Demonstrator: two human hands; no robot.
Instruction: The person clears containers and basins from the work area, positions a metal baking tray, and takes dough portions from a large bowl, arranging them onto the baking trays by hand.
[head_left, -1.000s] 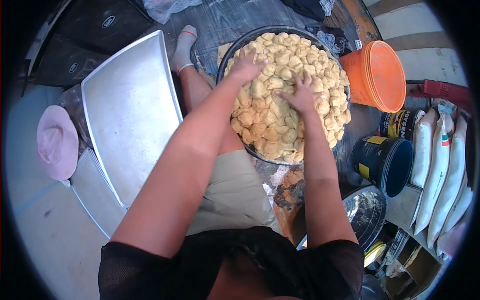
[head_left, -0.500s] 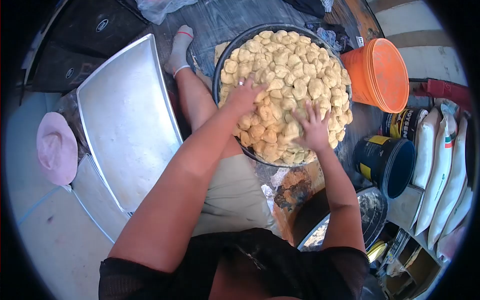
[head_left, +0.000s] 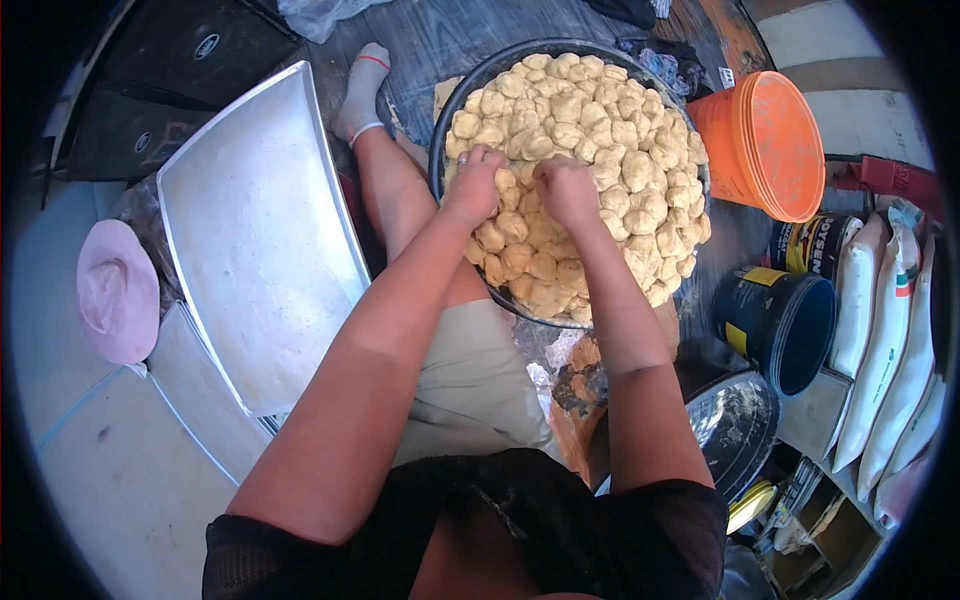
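Observation:
A wide black tub is heaped with pale yellow dough balls, many pressed against one another. Over the left part of the heap, my left hand is curled around a dough ball, with a ring on one finger. My right hand is to its right, over the middle of the heap, with its fingers bent inward and closed. The back of that hand hides what its fingers hold, if anything.
A metal tray lies left of my leg, beside a pink hat. Right of the tub are an orange bucket, a dark bucket and several white sacks. A dark round basin sits near my right elbow.
Both hands have gone from spread fingers to closed ones. My right hand has moved left and up, closer to my left hand, which has shifted slightly left.

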